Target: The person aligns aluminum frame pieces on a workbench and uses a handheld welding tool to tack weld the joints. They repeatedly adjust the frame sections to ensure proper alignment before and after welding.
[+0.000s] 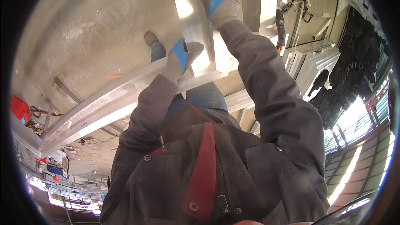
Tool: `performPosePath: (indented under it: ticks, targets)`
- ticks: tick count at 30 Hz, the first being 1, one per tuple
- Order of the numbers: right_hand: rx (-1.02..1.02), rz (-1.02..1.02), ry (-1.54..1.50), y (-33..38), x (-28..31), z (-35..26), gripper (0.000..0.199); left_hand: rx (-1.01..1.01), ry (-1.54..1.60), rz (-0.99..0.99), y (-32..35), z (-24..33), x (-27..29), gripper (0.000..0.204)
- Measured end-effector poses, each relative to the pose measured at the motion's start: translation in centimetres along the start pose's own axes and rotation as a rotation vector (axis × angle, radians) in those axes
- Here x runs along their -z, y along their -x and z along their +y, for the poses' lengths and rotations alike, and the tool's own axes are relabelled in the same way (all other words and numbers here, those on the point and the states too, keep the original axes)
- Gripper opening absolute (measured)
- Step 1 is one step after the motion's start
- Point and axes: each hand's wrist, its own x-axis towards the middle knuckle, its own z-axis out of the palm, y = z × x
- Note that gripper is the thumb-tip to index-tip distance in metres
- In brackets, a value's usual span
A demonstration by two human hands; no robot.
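Both my hands wear grey work gloves with blue patches. A long silvery metal profile [192, 21] runs away from me, its near end at a crosswise metal beam [121, 84]. My left hand [181, 58] is closed over the profile's left edge near this end, thumb on top and fingers partly hidden. Farther along, my right hand [224, 4] grips the profile's right side, its thumb lying along the inner face. The right fingertips are out of sight. The crosswise beam stretches to the lower left.
A shoe [151, 38] shows beyond the beam on the dusty floor [104, 29]. Stacked pale profiles [312, 64] lie at the right, beside a dark heap [358, 58]. Cables and scraps [298, 6] are strewn at the upper right. A red object [19, 109] stands far left.
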Motion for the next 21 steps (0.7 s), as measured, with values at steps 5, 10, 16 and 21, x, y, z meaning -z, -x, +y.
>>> performPosePath:
  ticks: [5,10,16,21]
  targets:
    - [-0.075,-0.06,0.006,0.3,0.7,0.0,0.09,0.011,0.11,0.03,0.4,0.3,-0.2,0.049]
    - [-0.046,0.012,0.001,0.0,-0.1,0.5,0.089,-0.017,0.196,0.086,0.6,0.2,-1.0,0.042]
    - [-0.06,0.005,-0.066,0.0,-0.5,1.1,0.087,-0.047,0.363,0.156,0.5,-0.4,-2.4,0.035]
    - [0.033,0.066,-0.07,0.1,-0.7,1.3,0.086,-0.049,0.33,0.202,0.7,-0.3,-2.6,0.036]
